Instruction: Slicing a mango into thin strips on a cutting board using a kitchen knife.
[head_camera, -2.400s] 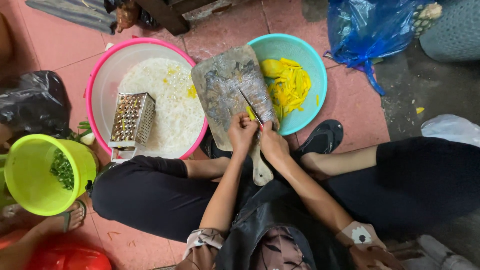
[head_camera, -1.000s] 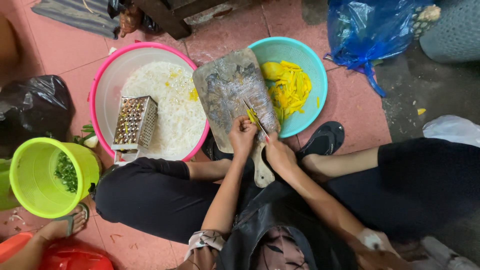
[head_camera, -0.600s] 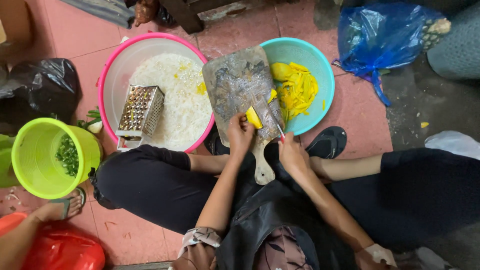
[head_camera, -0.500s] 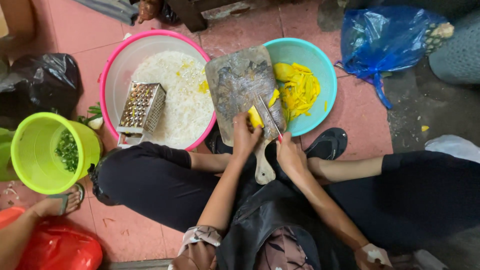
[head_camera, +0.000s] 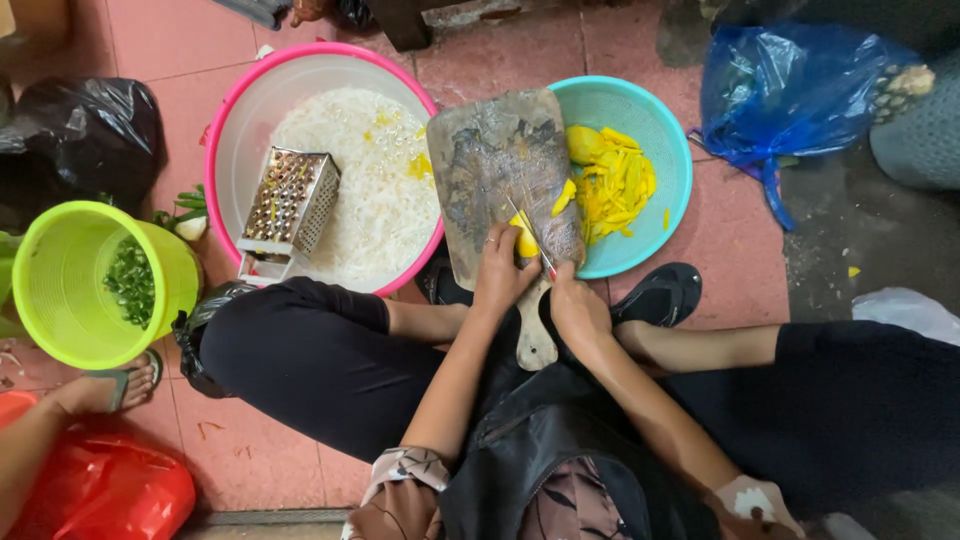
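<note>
Red tiled floor (head_camera: 170, 40), person seated on it cross-legged, work laid out just past the knees.

Landmark: worn wooden cutting board (head_camera: 500, 170), tilted up, its far end resting on two basin rims, its handle toward the lap.

Left hand (head_camera: 503, 272) sits on the board's near edge, fingers closed around a yellow fruit piece (head_camera: 524, 241), pinning it flat so it cannot slide down the slope. Right hand (head_camera: 577, 308), just off the board's near right corner, is closed around the handle of a thin knife (head_camera: 530, 235); the blade lies across the board beside the piece, touching or nearly touching it. Cannot tell which.

Containers:
- Teal basin (head_camera: 668, 150), right of the board, partly under it. Holds yellow strips (head_camera: 615, 185), heaped toward the board side. A loose slice lies at the board's right edge, so cuttings probably get pushed straight off that edge.
- Pink-rimmed basin (head_camera: 240, 120), left of the board. Holds pale white shreds (head_camera: 375, 200) with a few yellow flecks. A metal box grater (head_camera: 290, 205) lies on its side on the shreds.
- Lime-green bucket (head_camera: 65, 250), well left of the board. Chopped green bits in the bottom.

Also: blue plastic bag (head_camera: 790, 90) far right of the board; black bag (head_camera: 90, 130) and red bag (head_camera: 100, 490) to the left; black sandal (head_camera: 660, 295) just right of the handle. Another person's foot (head_camera: 105, 385) below the bucket.
</note>
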